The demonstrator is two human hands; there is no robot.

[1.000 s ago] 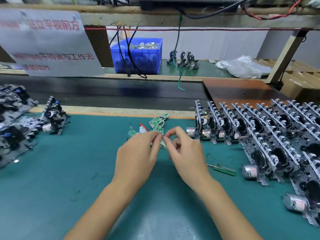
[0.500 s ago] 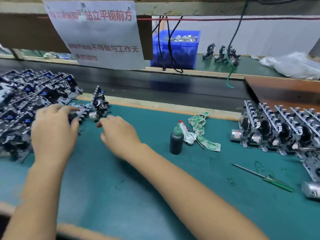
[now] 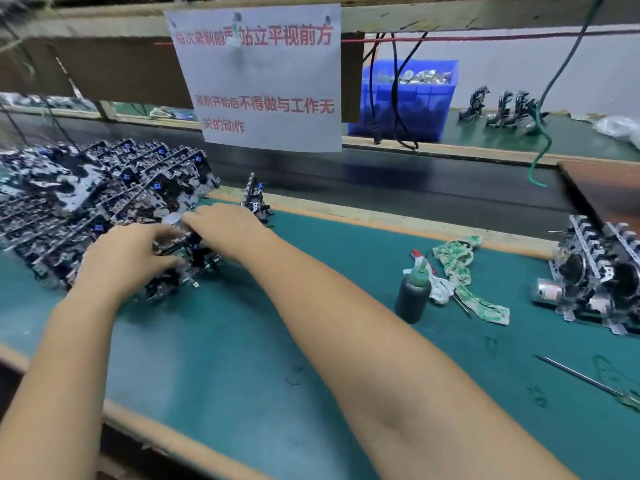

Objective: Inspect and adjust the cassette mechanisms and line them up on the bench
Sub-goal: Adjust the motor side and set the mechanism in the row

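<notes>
A heap of black and silver cassette mechanisms (image 3: 86,192) covers the left end of the green bench mat (image 3: 242,341). At the heap's near edge lies one cassette mechanism (image 3: 187,251), and both hands are on it. My left hand (image 3: 128,254) curls its fingers round its left side. My right hand (image 3: 225,230) reaches across and grips its far side. One more mechanism (image 3: 254,199) stands upright just behind my right hand. A lined-up row of mechanisms (image 3: 602,275) stands at the right edge.
A dark dropper bottle (image 3: 414,292) and a green patterned rag (image 3: 464,275) sit mid-right on the mat. A green-handled screwdriver (image 3: 588,379) lies at the right. A black conveyor belt (image 3: 415,181) runs behind, with a paper sign (image 3: 259,77) hanging over it and a blue bin (image 3: 405,98) beyond.
Both hands left the middle of the mat and went left to the heap. They now hold one mechanism at its near edge; the view has swung left.
</notes>
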